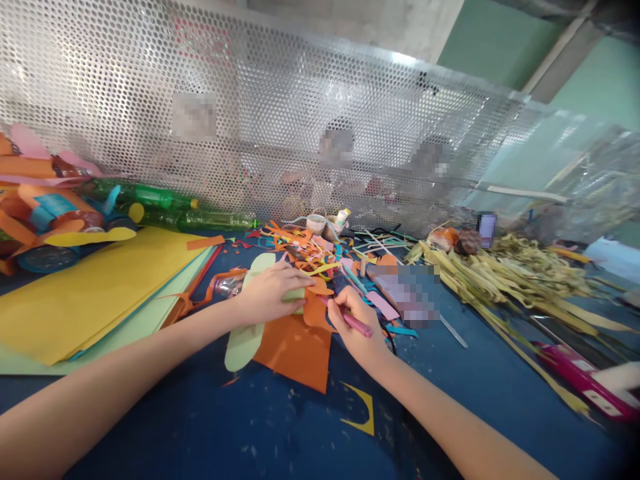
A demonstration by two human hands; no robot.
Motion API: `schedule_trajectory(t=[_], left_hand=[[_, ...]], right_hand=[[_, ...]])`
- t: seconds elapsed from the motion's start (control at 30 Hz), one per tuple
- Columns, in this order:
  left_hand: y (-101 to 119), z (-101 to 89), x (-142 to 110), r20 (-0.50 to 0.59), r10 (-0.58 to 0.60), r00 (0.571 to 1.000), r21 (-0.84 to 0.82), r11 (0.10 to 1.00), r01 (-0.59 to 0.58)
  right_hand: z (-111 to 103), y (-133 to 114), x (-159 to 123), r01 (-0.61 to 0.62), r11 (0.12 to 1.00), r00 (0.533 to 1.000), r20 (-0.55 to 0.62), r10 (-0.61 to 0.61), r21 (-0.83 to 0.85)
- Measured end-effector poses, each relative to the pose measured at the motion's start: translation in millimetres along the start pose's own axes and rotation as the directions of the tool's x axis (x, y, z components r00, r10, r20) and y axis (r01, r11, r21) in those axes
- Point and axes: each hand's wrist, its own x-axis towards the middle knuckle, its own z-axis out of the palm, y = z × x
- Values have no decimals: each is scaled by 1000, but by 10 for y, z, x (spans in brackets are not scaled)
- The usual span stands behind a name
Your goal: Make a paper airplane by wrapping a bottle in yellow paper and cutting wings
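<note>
My left hand [273, 290] lies flat with fingers stretched out, pressing on a pale green paper cutout [245, 343] and the edge of an orange paper cutout [316, 310]. In my right hand [360, 327] a pink pen [357, 323] is gripped, its tip end reaching the orange cutout. Under these pieces lies a darker orange sheet of paper [295, 350]. Just left of the left hand, a clear bottle piece with orange paper [229, 285] rests on the table. A yellow paper offcut [367, 410] sits below the right hand.
Stacked coloured paper [100, 287] and green plastic bottles [155, 197] are at left, beside paper-covered bottle crafts [55, 207]. Paper scraps [300, 247] spread behind my hands. A phone [405, 293], dried leaf strips [465, 273] and a pink power strip [585, 380] are at right. Perforated mesh [280, 120] stands behind.
</note>
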Motion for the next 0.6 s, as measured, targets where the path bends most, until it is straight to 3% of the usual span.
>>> schedule_trajectory(t=[0.6], left_hand=[[-26,20,-1,-16,16,1000,-16,1000,-16]], right_hand=[[-77,-41,43,-15,997,1000,12,15,70]])
